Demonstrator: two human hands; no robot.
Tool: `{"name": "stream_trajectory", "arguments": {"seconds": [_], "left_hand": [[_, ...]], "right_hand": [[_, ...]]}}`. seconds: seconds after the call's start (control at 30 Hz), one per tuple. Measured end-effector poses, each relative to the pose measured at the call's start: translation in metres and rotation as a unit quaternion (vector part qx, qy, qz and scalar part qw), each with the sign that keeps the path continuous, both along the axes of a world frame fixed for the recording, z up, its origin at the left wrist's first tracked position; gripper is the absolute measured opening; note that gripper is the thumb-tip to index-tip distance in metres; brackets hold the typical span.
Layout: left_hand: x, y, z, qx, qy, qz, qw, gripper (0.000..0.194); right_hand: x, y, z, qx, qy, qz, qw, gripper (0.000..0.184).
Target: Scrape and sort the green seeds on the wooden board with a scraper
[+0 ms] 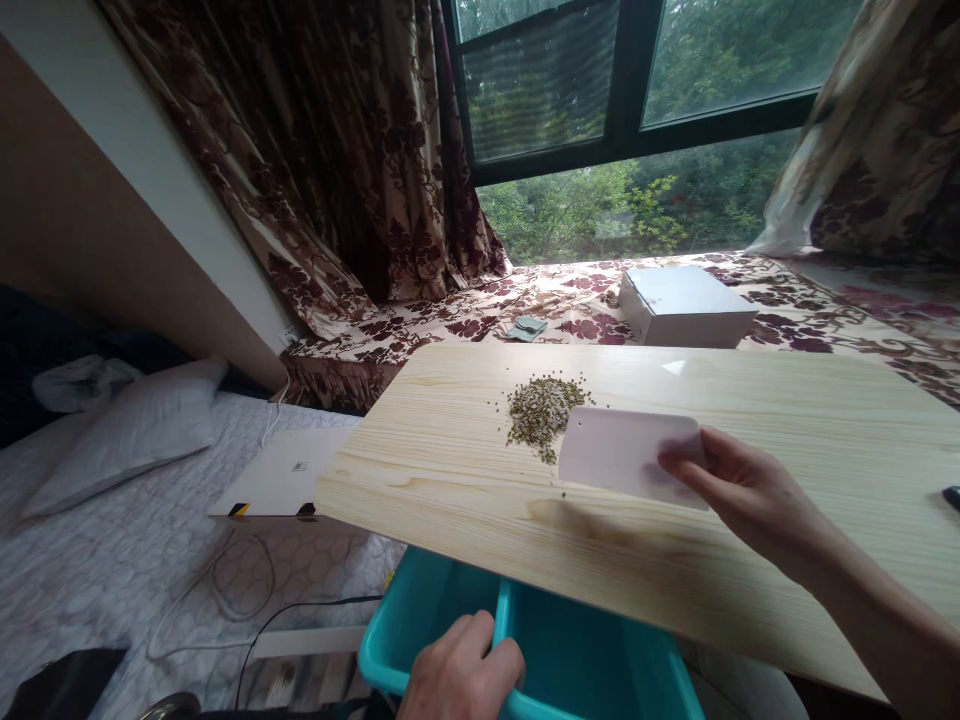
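My right hand (739, 490) pinches a white plastic scraper card (622, 455) that stands on edge on the pale wooden tabletop (787, 420). The card's left edge touches a small heap of green mung beans (541, 408), with a few stray beans around it. Below the table's near edge my left hand (459, 670) curls over the rim of a teal plastic bin (577, 655), fingers closed on it.
A white box (684, 303) and a small folded grey item (527, 327) sit on the patterned window seat behind the table. A white laptop (279, 473), a pillow (127, 425) and cables (225, 590) lie on the bed at left. A dark object (951, 495) sits at the table's right edge.
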State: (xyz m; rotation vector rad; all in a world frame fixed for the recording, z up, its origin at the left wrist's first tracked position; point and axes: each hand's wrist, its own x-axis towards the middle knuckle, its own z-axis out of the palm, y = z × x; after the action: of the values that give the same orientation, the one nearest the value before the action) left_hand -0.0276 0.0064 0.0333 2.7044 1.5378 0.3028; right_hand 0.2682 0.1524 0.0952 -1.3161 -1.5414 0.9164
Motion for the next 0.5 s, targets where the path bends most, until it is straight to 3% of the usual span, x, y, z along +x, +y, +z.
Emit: {"name": "stream_trajectory", "arguments": {"seconds": [0.37, 0.5], "left_hand": [[0.002, 0.000, 0.013, -0.033, 0.026, 0.010, 0.999, 0.018], [0.004, 0.000, 0.018, -0.043, 0.026, 0.018, 0.999, 0.015]], "right_hand": [[0.005, -0.011, -0.003, -0.038, 0.012, 0.006, 0.999, 0.033], [0.007, -0.027, -0.005, -0.095, 0.034, 0.086, 0.991, 0.034]]}}
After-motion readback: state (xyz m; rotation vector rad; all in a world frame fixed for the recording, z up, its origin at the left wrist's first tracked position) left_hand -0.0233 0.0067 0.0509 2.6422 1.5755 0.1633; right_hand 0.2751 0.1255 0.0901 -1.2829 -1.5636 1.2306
